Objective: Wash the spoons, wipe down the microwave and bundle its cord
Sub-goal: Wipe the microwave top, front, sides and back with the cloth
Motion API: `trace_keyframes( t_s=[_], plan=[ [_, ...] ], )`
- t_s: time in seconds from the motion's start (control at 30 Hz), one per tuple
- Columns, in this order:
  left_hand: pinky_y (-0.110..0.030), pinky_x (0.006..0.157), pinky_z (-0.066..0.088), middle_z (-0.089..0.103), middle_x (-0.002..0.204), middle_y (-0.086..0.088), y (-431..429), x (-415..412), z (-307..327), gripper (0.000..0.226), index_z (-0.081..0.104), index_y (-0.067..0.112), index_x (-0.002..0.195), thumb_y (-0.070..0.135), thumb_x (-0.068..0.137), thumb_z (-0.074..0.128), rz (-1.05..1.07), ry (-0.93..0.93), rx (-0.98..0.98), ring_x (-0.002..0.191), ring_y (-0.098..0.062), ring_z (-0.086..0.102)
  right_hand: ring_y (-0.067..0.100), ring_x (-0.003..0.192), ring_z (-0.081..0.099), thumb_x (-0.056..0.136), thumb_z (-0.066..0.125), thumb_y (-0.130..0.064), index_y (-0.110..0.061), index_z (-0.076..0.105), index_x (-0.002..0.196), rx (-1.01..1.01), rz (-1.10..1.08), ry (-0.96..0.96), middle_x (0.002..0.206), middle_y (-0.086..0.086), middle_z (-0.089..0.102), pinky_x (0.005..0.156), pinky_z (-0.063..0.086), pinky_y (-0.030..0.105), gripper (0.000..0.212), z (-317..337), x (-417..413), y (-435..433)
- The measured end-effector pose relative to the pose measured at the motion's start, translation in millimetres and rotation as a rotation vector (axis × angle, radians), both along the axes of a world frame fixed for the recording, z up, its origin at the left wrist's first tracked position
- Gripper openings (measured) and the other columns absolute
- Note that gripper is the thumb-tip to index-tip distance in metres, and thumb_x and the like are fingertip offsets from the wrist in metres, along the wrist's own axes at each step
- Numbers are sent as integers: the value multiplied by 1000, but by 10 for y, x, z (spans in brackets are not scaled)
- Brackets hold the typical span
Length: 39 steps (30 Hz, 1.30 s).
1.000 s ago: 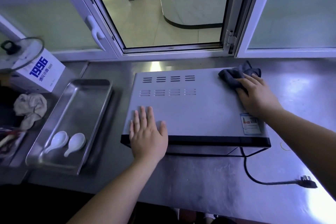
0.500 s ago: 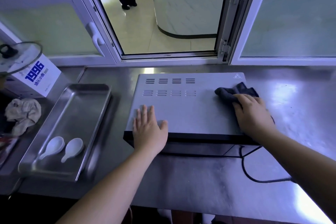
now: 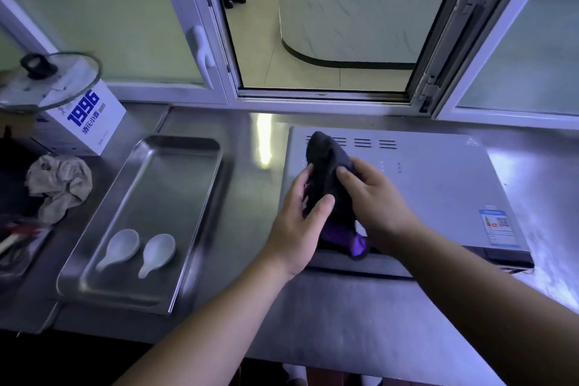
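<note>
Holding the dark cloth [image 3: 326, 163] up between them, both hands have their grip clamped on it. The left hand [image 3: 297, 229] pinches it between thumb and fingers, and the right hand [image 3: 376, 200] curls round its other side. The cloth is lifted clear of the microwave [image 3: 438, 185], over its left half, with a purple corner hanging near the front edge.

From where I stand, the person seems to be turning or refolding the cloth mid-wipe. I'd judge the wiping to be under way, not finished. Only the microwave's top shows, and I cannot tell how clean it or the sides are.

The microwave sits on the steel worktop [image 3: 344, 307], its vents toward the window [image 3: 319, 25]. Just left of the microwave, a metal tray [image 3: 175, 166] holds two white spoons [image 3: 120, 247] side by side near its front end. Laid out like that they look washed, though that is a guess. Further left of the microwave are a crumpled rag [image 3: 59, 185] and a box [image 3: 87, 122] with a glass lid [image 3: 50, 81] resting on it.

The cord is not in view, so bundling it looks like the step left to do.
</note>
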State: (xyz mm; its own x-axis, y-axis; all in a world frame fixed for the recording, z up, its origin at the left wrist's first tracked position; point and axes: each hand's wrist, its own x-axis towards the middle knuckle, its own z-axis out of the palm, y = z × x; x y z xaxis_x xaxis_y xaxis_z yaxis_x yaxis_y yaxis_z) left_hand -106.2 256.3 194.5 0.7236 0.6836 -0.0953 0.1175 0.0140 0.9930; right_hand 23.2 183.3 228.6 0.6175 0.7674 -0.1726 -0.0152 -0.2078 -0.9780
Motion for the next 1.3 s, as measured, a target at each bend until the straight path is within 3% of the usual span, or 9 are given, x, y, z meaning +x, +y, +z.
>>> trace_keyframes(
  t_s=[0.1,0.17,0.27,0.43,0.53,0.63,0.8,0.97,1.3],
  plan=[
    [-20,71,59,76,103,19,202,-172,12,46,43,20,147,3,106,51,71,-101,-94,81,-3,73,27,102,67,107,45,-21,-17,69,118,35,79,236,115,16,72,94,53,44,26,1,-263,259],
    [-35,68,61,78,102,0,384,-282,-36,41,52,16,140,-4,104,47,180,-149,-234,79,-26,74,18,99,67,109,42,-17,-18,70,117,28,160,188,112,11,73,91,54,36,29,-14,-374,397],
    [-45,98,54,75,121,-8,660,-466,-223,38,64,19,131,6,96,55,351,-101,-332,114,-29,71,10,105,67,104,46,-34,-29,70,114,-106,287,-265,111,-9,74,95,53,32,27,-184,-334,585],
    [-28,73,52,71,79,13,1001,-740,-486,36,66,32,124,10,97,56,466,6,-357,72,-4,65,31,124,53,99,57,-19,-16,64,129,-388,183,-853,130,8,65,105,38,37,31,-575,93,674],
    [-29,79,51,72,94,14,1105,-810,-648,37,63,30,129,10,100,54,438,76,-376,88,-5,67,35,126,52,97,50,-30,-11,63,132,-463,142,-1005,133,12,63,108,37,39,41,-748,408,695],
    [-32,82,53,73,114,10,1150,-794,-766,34,63,35,123,11,101,54,396,130,-433,100,-5,69,29,142,40,101,43,-39,-20,56,141,-525,133,-1031,150,4,53,117,32,42,46,-828,626,770],
    [-31,85,52,73,112,13,1236,-659,-912,34,63,43,114,14,100,56,348,147,-456,106,-7,68,19,154,20,102,37,-50,-33,35,155,-651,143,-1045,165,-10,31,125,20,43,55,-887,690,843],
    [-39,98,56,70,123,14,1400,-487,-1052,41,58,46,130,18,99,57,348,146,-453,114,-12,68,14,156,15,104,38,-48,-35,32,157,-658,121,-1033,166,-13,27,126,13,37,54,-883,649,818],
    [-8,88,41,67,130,18,1912,201,-1354,53,52,38,148,16,100,56,204,138,-338,115,4,61,14,155,17,99,33,-50,-32,35,156,-632,113,-1063,165,-12,30,126,16,38,60,-909,657,845]
  ],
)
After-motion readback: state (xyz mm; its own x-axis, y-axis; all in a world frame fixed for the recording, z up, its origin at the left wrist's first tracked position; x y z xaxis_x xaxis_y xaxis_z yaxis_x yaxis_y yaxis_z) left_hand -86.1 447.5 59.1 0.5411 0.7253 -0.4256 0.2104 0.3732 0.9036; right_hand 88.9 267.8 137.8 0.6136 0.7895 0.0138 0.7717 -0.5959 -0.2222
